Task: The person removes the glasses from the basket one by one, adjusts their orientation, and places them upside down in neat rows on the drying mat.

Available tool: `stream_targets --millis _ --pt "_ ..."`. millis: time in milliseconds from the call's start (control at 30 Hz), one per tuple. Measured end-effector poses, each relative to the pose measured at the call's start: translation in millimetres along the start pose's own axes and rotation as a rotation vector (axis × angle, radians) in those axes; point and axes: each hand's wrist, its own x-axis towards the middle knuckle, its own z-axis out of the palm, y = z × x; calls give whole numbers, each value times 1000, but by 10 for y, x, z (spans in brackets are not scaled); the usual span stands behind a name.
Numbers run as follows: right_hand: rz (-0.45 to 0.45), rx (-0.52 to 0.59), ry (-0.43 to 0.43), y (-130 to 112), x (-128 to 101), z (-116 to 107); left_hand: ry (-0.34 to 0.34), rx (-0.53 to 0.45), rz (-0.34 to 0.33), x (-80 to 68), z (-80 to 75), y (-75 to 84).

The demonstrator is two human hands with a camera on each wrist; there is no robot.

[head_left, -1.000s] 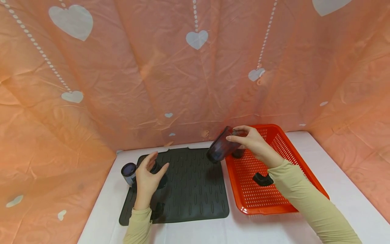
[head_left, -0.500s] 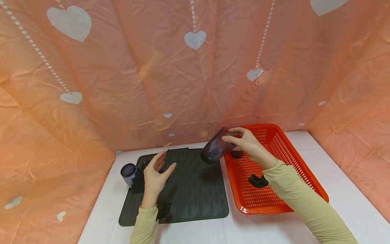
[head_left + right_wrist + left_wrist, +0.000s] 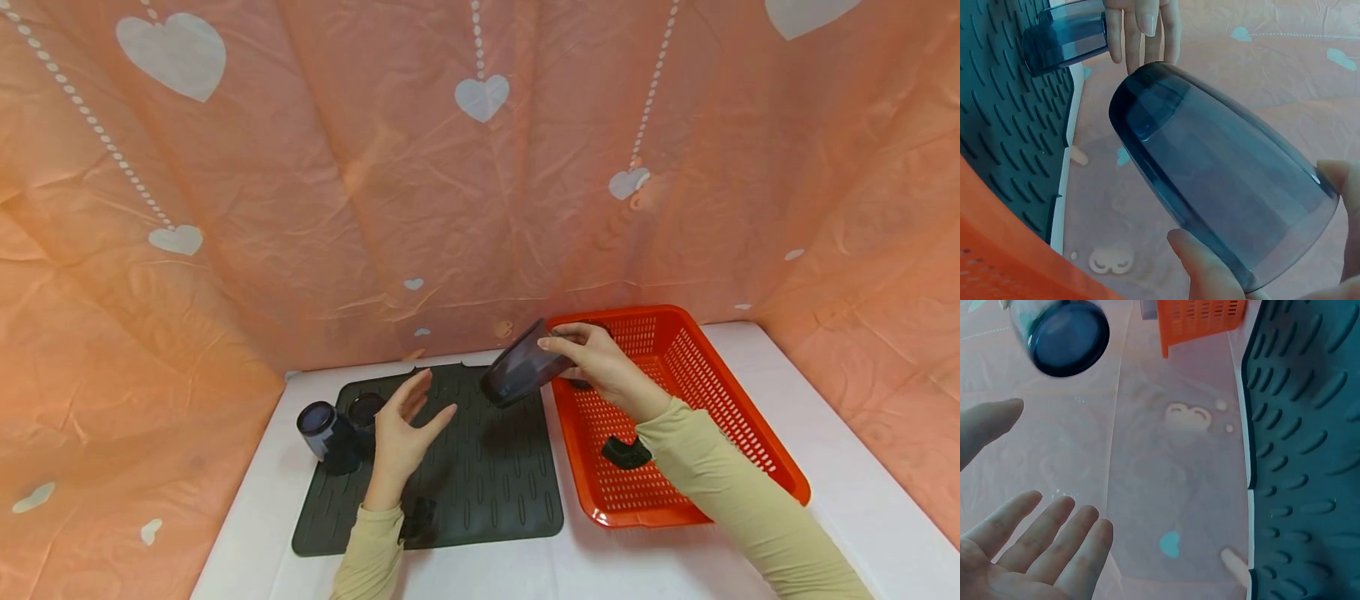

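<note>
My right hand [image 3: 611,367] grips a dark tinted drinking glass [image 3: 521,369] by its rim end, thumb on one side and fingers on the other. The glass is tilted, its thick base [image 3: 1141,100] pointing left toward my left hand. Held in the air, it overlaps the mat's right part in the head view. My left hand [image 3: 405,442] hovers above the mat [image 3: 480,467], thumb and fingers spread apart, holding nothing. Two similar tinted glasses, a left one [image 3: 322,433] and another [image 3: 365,412] beside it, stand on the mat's left part; the second is partly hidden by my left hand.
A red perforated basket [image 3: 750,417] stands right of the mat, under my right forearm. Dark glassware [image 3: 598,327] shows at its back left, mostly behind my right hand. Both rest on a white-covered table [image 3: 480,575]. A pink curtain [image 3: 420,208] hangs behind.
My right hand has carried the glass left, from the basket's edge out over the mat. My left hand has moved right, away from the standing glasses, uncovering more of the second one.
</note>
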Motion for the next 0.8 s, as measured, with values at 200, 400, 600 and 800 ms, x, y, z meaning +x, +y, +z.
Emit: stream_targets --millis 200,400,600,800 --pt "17 43 -13 24 14 34 -32 -53 7 6 64 -29" --pt "16 75 -20 39 12 76 -35 -96 1 35 139 -262" --pt "12 90 -25 60 13 106 -66 -140 -4 51 205 -323" --pt "-2 89 -34 83 13 127 -96 -179 -1 38 249 -62"
